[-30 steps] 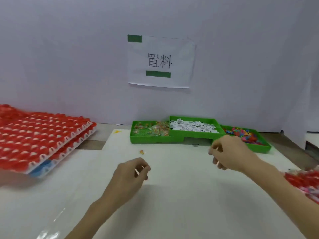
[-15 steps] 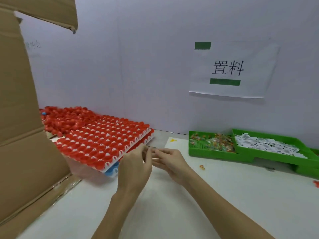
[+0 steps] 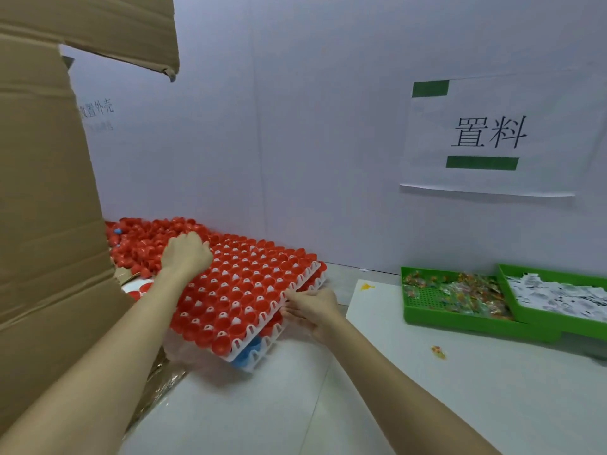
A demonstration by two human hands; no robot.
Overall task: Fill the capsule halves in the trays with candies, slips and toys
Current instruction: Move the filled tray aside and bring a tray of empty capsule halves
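Trays [image 3: 297,284] of red capsule halves [image 3: 243,290] lie stacked on the surface [image 3: 427,405]. The left hand [image 3: 187,256] curls over the top tray's far edge; the right hand [image 3: 312,307] pinches its near edge. Beside, green bins hold candies [image 3: 460,290] and slips [image 3: 558,295].

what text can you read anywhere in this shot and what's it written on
"置料": large black characters on the white paper sign taped to the wall with green tape.
"放置外壳" (first character partly hidden): faint print on the wall beside the cardboard box.
A fainter line beneath it: too blurred to read.
Printed slips in the green tray: too small to read.
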